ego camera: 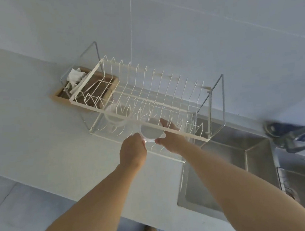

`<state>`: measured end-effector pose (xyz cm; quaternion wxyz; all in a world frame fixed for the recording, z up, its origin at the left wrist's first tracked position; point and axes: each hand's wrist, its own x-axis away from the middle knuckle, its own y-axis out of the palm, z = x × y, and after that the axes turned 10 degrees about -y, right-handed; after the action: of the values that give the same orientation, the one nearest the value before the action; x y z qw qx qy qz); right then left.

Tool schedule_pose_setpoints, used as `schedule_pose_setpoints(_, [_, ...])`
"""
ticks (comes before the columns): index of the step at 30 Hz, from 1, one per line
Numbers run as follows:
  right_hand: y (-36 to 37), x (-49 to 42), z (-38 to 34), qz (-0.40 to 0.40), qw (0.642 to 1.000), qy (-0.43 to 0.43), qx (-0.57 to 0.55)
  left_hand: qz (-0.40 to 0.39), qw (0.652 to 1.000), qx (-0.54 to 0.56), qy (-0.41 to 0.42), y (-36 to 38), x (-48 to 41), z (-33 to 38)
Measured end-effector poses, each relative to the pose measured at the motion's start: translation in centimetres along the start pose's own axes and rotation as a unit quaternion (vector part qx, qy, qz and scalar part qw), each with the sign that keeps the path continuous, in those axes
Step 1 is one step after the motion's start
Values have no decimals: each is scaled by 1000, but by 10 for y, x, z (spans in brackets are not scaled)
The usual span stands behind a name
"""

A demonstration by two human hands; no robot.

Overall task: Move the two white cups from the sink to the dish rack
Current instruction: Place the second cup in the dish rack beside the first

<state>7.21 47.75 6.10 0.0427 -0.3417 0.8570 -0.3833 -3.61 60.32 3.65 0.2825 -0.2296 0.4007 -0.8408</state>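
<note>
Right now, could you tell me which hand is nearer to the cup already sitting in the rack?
Left. The left hand is just below-right of that seated cup; the right hand is farther right, beyond the held cup.

White countertop (25, 113) bearing dish rack (143, 105), tray (59, 96).

Both forearms run off the bottom edge. The white cup (152, 132) between the left hand (133, 151) and right hand (171, 138) is partly screened by fingers and the dish rack (185, 130) front rail; a second cup (115, 117) shows only faintly thru the wires. Faucet (296, 134), right, is motion-blurred and cropped. Sink (255, 153) is cut by the right edge. Whether the cup rests on the rack: can't tell.
</note>
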Motion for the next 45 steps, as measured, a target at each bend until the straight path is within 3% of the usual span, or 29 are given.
schedule_pose_setpoints(10, [7,-15,6,62,995,45,-62,-34,997,33,56,5,-23,-4])
schedule_pose_setpoints(17, [13,-18,2,60,997,49,-4,-87,993,57,53,1,-28,-6])
schedule_pose_setpoints(26, [27,-5,5,96,982,163,11,-135,988,52,47,-13,-26,-21])
schedule_pose_setpoints(31, [45,24,-9,160,973,166,20,-122,989,33,73,-34,-26,-47])
schedule_pose_setpoints(45, [82,57,-42,191,970,151,1,-41,998,-12,39,-94,-14,-94])
